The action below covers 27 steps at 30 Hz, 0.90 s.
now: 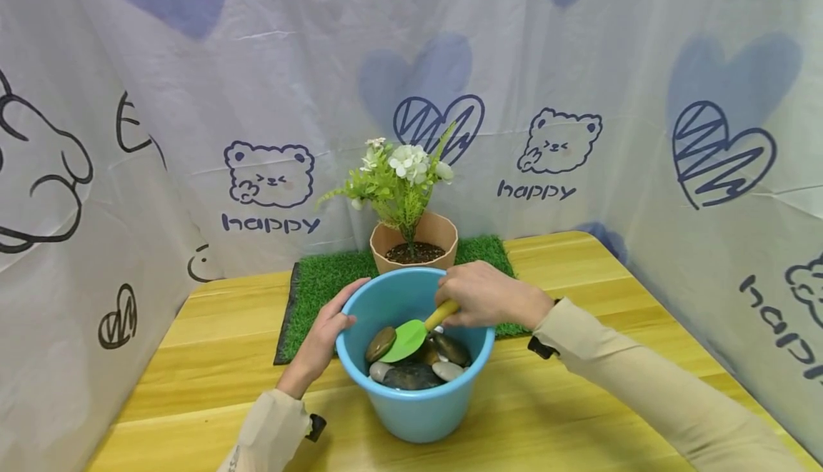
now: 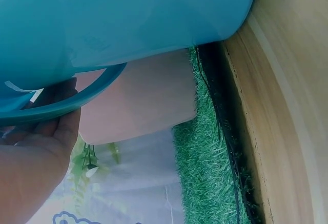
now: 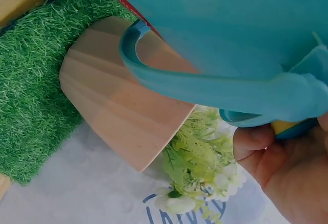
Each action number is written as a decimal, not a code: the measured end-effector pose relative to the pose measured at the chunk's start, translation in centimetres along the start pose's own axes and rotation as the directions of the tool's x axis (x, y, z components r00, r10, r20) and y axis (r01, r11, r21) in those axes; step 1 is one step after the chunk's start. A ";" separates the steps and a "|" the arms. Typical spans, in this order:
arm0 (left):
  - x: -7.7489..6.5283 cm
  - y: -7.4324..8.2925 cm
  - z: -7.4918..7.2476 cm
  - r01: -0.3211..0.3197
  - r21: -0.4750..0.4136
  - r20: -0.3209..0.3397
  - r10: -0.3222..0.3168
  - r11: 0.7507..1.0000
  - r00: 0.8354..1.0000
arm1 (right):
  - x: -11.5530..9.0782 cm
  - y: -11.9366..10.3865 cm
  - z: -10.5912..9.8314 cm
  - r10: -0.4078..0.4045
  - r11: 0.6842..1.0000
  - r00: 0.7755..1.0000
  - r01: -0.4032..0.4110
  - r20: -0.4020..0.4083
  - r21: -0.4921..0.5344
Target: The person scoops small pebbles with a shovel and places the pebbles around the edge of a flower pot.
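Right hand (image 1: 482, 292) grips the green-bladed trowel (image 1: 406, 340) by its yellow handle, the blade slanting down onto smooth stones (image 1: 411, 378) inside the blue bucket (image 1: 424, 408). At the bucket's left rim, the left hand (image 1: 324, 333) clasps the edge, thumb over it, probably bracing it against the trowel's push. The bucket stands on the wooden table (image 1: 193, 358), nearer than the artificial-grass mat (image 1: 334, 265). Only the head view shows the stones; the wrist views reveal a carrying handle (image 3: 179, 80) curving outside the wall.
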State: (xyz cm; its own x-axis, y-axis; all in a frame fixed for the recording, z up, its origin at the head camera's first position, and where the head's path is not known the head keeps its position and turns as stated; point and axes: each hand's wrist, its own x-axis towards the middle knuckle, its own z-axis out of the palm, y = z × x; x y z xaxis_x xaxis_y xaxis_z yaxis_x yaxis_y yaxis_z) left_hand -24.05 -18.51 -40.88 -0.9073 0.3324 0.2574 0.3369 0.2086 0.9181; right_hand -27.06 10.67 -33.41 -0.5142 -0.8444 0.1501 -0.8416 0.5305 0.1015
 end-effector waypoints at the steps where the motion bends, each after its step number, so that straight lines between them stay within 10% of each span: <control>1: 0.0 0.0 0.0 0.002 0.002 0.001 -0.002 1.000 1.000 | 0.0 -0.1 0.0 0.006 1.000 1.000 -0.006 0.005 0.001; 27: -0.2 0.0 -0.3 0.012 -0.002 0.029 -0.012 1.000 0.999 | 0.0 -1.0 0.0 -0.008 1.000 0.999 0.007 -0.031 -0.021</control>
State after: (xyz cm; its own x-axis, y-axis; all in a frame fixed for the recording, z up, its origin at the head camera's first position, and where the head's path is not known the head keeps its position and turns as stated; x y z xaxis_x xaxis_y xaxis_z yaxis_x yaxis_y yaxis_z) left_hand -23.99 -18.82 -40.87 -0.9035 0.3568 0.2374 0.3255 0.2108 0.9217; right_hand -26.24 10.10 -33.53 -0.5021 -0.8459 0.1800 -0.8417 0.5257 0.1228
